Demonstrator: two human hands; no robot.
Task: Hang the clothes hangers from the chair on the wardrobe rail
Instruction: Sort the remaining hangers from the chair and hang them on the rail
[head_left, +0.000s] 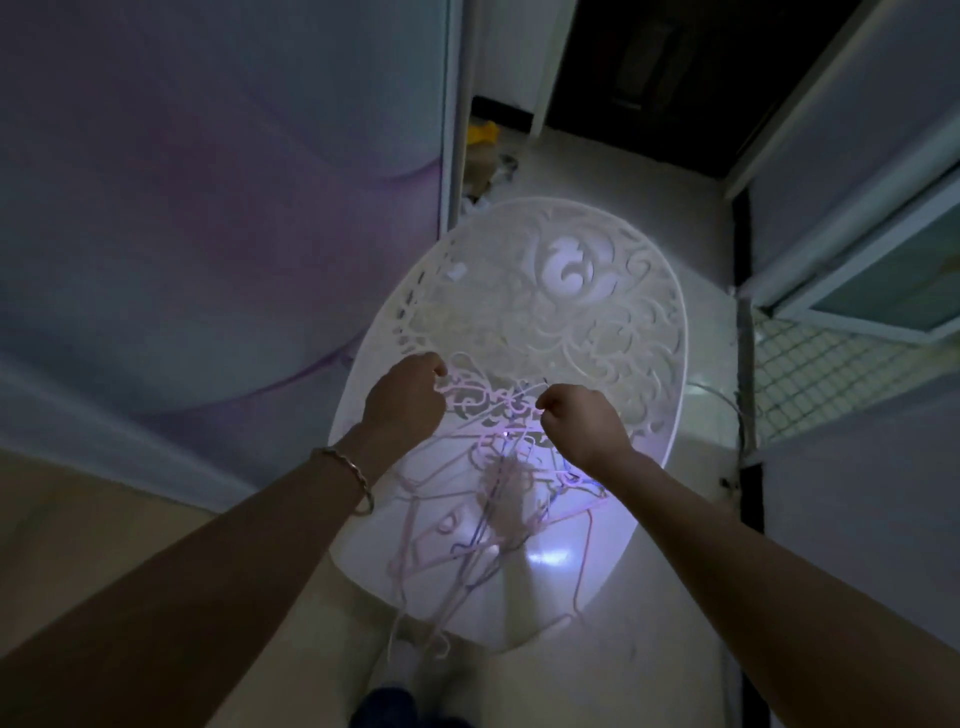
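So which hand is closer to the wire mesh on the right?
Right. The right hand grips hangers over the white chair, with the wire mesh off to its right; the left hand is further away, at the chair's left side.

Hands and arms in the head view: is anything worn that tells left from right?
Both forearms are bare, with no sleeves in frame and no gloves. The left hand has a thin metal bangle at its wrist; the right hand and its wrist carry nothing. Rings cannot be made out in the dim light.
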